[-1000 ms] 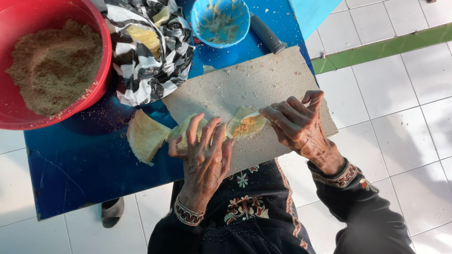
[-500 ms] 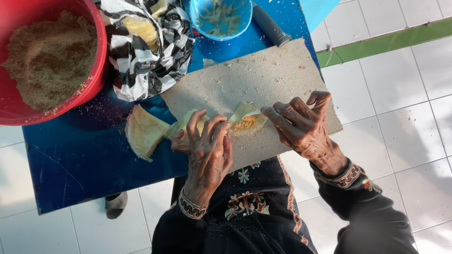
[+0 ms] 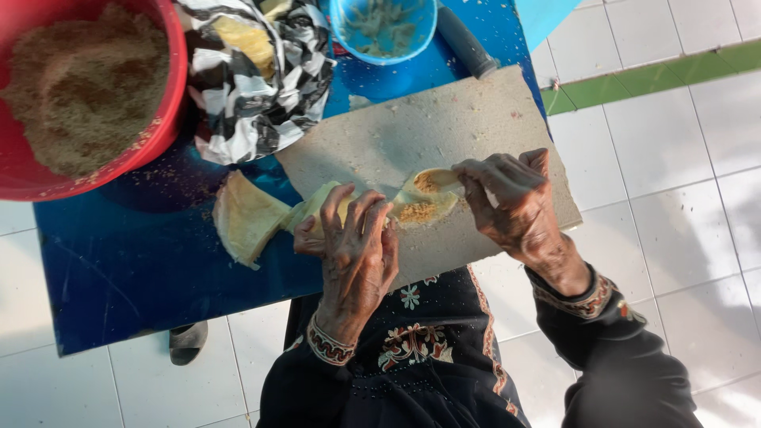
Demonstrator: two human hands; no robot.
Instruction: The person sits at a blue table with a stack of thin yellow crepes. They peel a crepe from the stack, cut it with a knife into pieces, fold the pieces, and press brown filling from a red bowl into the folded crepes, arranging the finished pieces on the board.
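A thin pale yellow dough sheet (image 3: pixel 428 208) with brown crumbly filling on it lies on a grey board (image 3: pixel 412 135). My left hand (image 3: pixel 357 238) presses down on the sheet's left part with spread fingers. My right hand (image 3: pixel 507 198) pinches the sheet's right edge and lifts it over the filling. More folded pale sheets (image 3: pixel 246 218) lie left of my left hand, half off the board.
The board sits on a blue table (image 3: pixel 143 277). A red bowl (image 3: pixel 170 95) of brown crumbs stands at the top left. Beside it lie a black and white cloth (image 3: pixel 261 103) with yellow sheets, a blue bowl (image 3: pixel 384 32) and a dark handle (image 3: pixel 468 43). White floor tiles surround the table.
My right hand has curled the sheet's right edge further up over the filling. My left hand stays pressed on the sheet. The view shifted slightly.
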